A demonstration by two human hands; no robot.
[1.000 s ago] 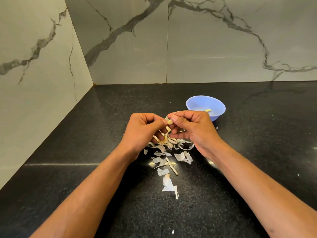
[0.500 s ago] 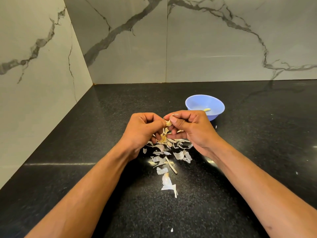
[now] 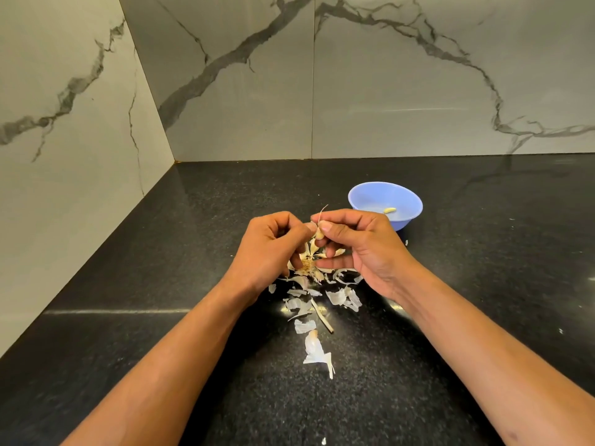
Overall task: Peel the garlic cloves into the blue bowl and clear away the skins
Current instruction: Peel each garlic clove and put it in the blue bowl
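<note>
Above the black counter, my left hand (image 3: pixel 272 244) and my right hand (image 3: pixel 360 243) meet fingertip to fingertip around a small garlic clove (image 3: pixel 319 234). The right thumb and forefinger pinch a thin strip of skin (image 3: pixel 323 211) that curls up from the clove. My left fingers are curled and pinch the clove's other side. Under the hands lies the garlic root base (image 3: pixel 307 263) amid a scatter of white skins (image 3: pixel 322 300). The blue bowl (image 3: pixel 367 196) stands just behind my right hand with one peeled clove (image 3: pixel 390 210) inside.
A dry garlic stem (image 3: pixel 322 318) lies among the skins, and a larger skin piece (image 3: pixel 317 352) sits nearer me. Marble walls close the counter at the left and back, forming a corner (image 3: pixel 175 160). Small skin flecks dot the counter at the right.
The hands have stayed together over the skins. A thin strip of skin now sticks up from the clove between the right thumb and forefinger.
</note>
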